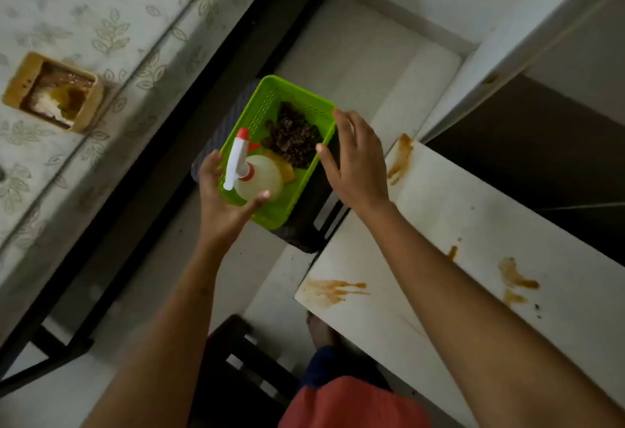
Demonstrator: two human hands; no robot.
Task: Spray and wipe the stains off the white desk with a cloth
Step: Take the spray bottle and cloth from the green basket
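Both my forearms reach out over the floor toward a green basket [270, 157] on a dark stool [304, 224].

Left hand [223, 204]: fingers curled loosely round the basket's near corner, thumb by the spray bottle [257, 175]; grip looks light, hard to tell. Right hand [355, 163]: fingers spread, at the far rim. A dark cloth [294, 136] lies in the basket. Just right, the white desk [473, 241] edge shows brown stains [334, 289]; bare floor lies between.

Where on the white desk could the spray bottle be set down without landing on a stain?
The white desk is bare between the far-corner smear and the near-edge streaks, and left of the right-side blotches. The green basket is crowded: spray bottle, dark cloth.
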